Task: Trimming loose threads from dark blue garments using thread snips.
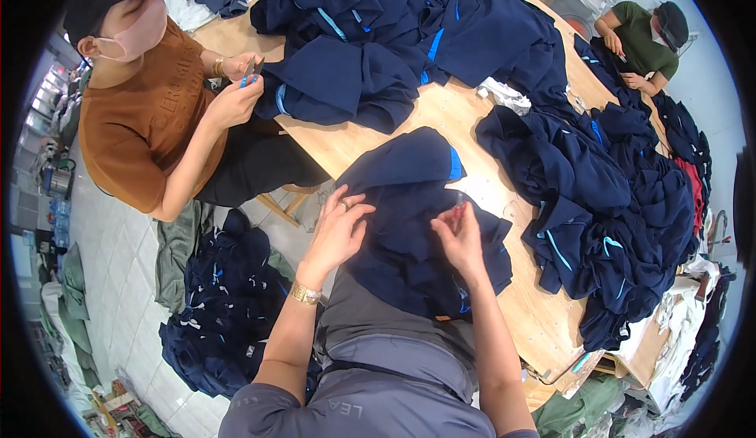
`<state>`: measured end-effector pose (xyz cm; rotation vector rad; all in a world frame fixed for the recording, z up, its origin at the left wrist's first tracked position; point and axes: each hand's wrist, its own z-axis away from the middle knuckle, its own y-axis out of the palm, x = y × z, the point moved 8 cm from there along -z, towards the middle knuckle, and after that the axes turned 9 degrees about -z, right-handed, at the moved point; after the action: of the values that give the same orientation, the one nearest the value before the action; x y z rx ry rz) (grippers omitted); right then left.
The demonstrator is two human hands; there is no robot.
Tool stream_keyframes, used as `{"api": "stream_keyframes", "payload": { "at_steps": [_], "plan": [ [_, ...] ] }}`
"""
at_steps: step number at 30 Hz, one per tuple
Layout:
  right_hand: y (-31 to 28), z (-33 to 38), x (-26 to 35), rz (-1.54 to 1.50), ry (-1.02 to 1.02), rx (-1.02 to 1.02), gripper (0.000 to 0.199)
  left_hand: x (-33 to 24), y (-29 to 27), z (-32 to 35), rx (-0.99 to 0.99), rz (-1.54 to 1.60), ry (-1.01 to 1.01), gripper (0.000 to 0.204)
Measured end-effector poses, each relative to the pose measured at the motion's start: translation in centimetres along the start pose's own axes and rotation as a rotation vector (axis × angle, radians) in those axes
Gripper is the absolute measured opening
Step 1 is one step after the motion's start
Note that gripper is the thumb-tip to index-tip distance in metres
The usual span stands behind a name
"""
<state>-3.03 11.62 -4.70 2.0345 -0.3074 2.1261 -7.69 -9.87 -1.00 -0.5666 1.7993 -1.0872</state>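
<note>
A navy blue garment (402, 225) with a bright blue trim strip (455, 163) lies across my lap and the near table edge. My left hand (340, 225) is over its left side, fingers bent and apart, with nothing seen in them. At the garment's right side, my right hand (459, 233) is closed around a small red-handled tool (458, 208). Most of that tool is hidden by my fingers, so its exact kind cannot be made out.
The wooden table (449, 115) bears a big navy garment pile (346, 13) at the back and another pile (606, 194) on the right. A co-worker (146, 123) at left holds blue-handled snips (250, 76); another person (650, 44) works far right. Navy garments (224, 304) heap on the floor.
</note>
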Motion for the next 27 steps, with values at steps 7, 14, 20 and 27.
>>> {"api": "stream_keyframes", "payload": {
  "at_steps": [7, 14, 20, 27],
  "plan": [
    [-4.6, 1.2, 1.9, -0.374, 0.056, -0.121, 0.028, 1.1, -0.2, -0.9, 0.048, 0.186, -0.129, 0.009],
    [-14.0, 5.0, 7.1, -0.753, -0.153, -0.265, 0.028, 2.2, -1.5, -0.8, -0.04, 0.073, -0.175, 0.012],
    [-26.7, 15.7, 10.2, -0.584, -0.37, -0.563, 0.021, 0.9, -2.0, -1.1, -0.08, -0.088, -0.167, 0.012],
    [-37.2, 28.9, 8.7, 0.581, -0.159, -1.239, 0.02, -5.5, -0.3, -3.8, -0.06, 0.018, 0.067, 0.024]
  ]
}}
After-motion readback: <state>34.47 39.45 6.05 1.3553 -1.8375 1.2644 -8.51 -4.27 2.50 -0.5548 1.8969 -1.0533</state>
